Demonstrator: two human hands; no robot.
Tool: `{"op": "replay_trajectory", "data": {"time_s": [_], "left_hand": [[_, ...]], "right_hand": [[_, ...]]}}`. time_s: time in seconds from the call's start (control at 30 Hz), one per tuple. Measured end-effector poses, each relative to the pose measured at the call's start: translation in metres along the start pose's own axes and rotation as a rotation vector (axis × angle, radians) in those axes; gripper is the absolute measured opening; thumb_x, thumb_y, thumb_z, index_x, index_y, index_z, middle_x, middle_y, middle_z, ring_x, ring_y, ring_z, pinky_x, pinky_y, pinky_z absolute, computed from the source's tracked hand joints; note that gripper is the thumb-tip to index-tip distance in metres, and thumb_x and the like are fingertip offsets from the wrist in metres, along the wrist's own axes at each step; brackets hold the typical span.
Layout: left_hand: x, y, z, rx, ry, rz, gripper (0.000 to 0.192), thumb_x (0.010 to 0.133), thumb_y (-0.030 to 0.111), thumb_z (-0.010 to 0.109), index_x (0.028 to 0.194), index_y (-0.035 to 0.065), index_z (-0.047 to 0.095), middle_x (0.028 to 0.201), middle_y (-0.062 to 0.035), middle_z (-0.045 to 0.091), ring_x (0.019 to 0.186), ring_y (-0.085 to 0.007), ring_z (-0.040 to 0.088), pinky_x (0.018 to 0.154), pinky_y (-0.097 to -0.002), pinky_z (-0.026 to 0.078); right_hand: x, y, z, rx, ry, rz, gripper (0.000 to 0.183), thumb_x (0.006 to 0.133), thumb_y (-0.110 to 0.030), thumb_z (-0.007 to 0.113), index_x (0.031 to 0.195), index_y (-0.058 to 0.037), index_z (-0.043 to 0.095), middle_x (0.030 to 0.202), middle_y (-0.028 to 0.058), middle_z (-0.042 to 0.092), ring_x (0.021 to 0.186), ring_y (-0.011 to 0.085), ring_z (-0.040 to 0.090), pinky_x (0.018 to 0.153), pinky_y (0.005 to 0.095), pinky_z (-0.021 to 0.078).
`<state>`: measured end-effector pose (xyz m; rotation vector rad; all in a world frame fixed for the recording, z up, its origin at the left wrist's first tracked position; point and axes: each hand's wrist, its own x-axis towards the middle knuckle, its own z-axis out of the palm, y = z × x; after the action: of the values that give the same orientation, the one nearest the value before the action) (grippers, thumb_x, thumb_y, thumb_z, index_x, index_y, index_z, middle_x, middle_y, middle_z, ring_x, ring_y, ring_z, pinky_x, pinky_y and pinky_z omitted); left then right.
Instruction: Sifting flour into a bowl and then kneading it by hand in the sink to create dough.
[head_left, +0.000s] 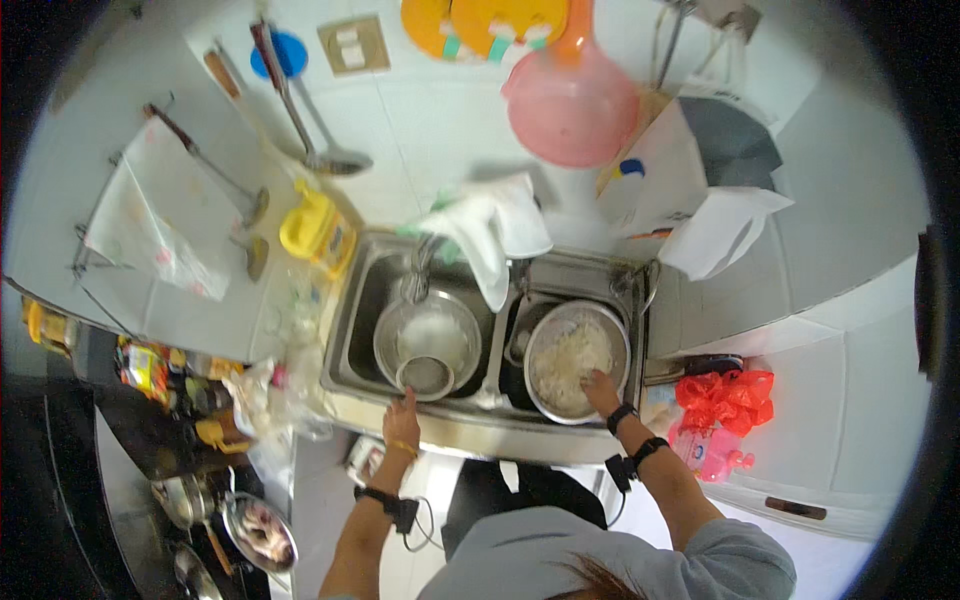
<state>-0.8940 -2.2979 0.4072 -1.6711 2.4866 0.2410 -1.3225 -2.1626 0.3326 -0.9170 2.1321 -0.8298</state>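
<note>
A stainless steel double sink (491, 360) lies before me. A metal bowl (384, 334) with cloudy liquid stands in its left basin, under the faucet (415, 287). Over that bowl's near rim is a small round mesh strainer (425, 377). My left hand (403, 421) grips the strainer at its near side; the handle is hidden in the hand. In the right basin stands a second metal bowl (624, 341), holding pale shredded food (574, 356) in liquid. My right hand (599, 393) dips into this bowl at its right side, fingertips among the food and partly hidden.
A white cloth (491, 232) drapes over the faucet area. To the left stand a yellow jug (319, 232) and clear plastic bags (300, 382). Red bags (726, 397) and a pink bottle (709, 452) sit at right. A pink dipper (574, 105) and ladles hang on the wall.
</note>
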Motion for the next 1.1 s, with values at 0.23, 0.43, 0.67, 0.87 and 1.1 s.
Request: {"op": "replay_trajectory", "data": {"time_s": [0.23,0.43,0.67,0.87,1.1], "left_hand": [[-0.026,0.003,-0.016,-0.083,0.037,-0.005,0.063,0.082,0.002,0.047,0.140,0.0104,0.026,0.103,-0.0213,0.051,0.088,-0.0346,0.055,0.077,-0.0423,0.047],[-0.034,0.019,-0.026,-0.043,-0.067,-0.074,0.058,0.082,0.005,0.049,0.137,0.0090,0.031,0.098,-0.0208,0.053,0.087,-0.0348,0.057,0.076,-0.0422,0.048],[-0.020,0.046,-0.048,-0.457,0.218,-0.092,0.042,0.090,0.012,0.045,0.131,0.0097,0.039,0.099,-0.0245,0.054,0.087,-0.0433,0.054,0.072,-0.0488,0.046],[-0.034,0.006,-0.038,-0.693,0.145,-0.283,0.031,0.094,0.028,0.042,0.086,0.0049,0.060,0.066,-0.0174,0.061,0.064,-0.0353,0.060,0.061,-0.0453,0.046],[-0.043,0.015,-0.068,-1.350,-0.060,-0.517,0.039,0.095,0.037,0.042,0.082,0.0039,0.060,0.051,-0.0009,0.048,0.040,-0.0098,0.044,0.036,-0.0259,0.033]], "right_hand": [[-0.028,-0.062,-0.050,-0.487,-0.388,0.031,0.055,0.090,-0.029,0.050,0.132,0.0041,0.034,0.130,0.0180,0.046,0.121,0.0309,0.042,0.103,0.0399,0.0348],[-0.044,-0.027,-0.050,0.470,-0.230,0.207,0.037,0.089,-0.017,0.051,0.120,0.0035,0.047,0.128,0.0209,0.046,0.113,0.0312,0.048,0.093,0.0349,0.0431],[-0.001,0.044,-0.047,0.089,-0.022,-0.134,0.018,0.087,-0.011,0.055,0.093,0.0044,0.049,0.085,0.0142,0.052,0.082,0.0287,0.053,0.072,0.0387,0.0467],[-0.046,-0.051,-0.026,0.210,-0.133,0.033,0.042,0.089,-0.018,0.053,0.122,0.0078,0.045,0.108,0.0205,0.058,0.094,0.0301,0.057,0.081,0.0368,0.0467],[-0.023,0.037,-0.012,0.104,-0.219,0.060,0.055,0.085,-0.019,0.058,0.130,0.0068,0.038,0.119,0.0237,0.052,0.108,0.0356,0.051,0.087,0.0415,0.0458]]}}
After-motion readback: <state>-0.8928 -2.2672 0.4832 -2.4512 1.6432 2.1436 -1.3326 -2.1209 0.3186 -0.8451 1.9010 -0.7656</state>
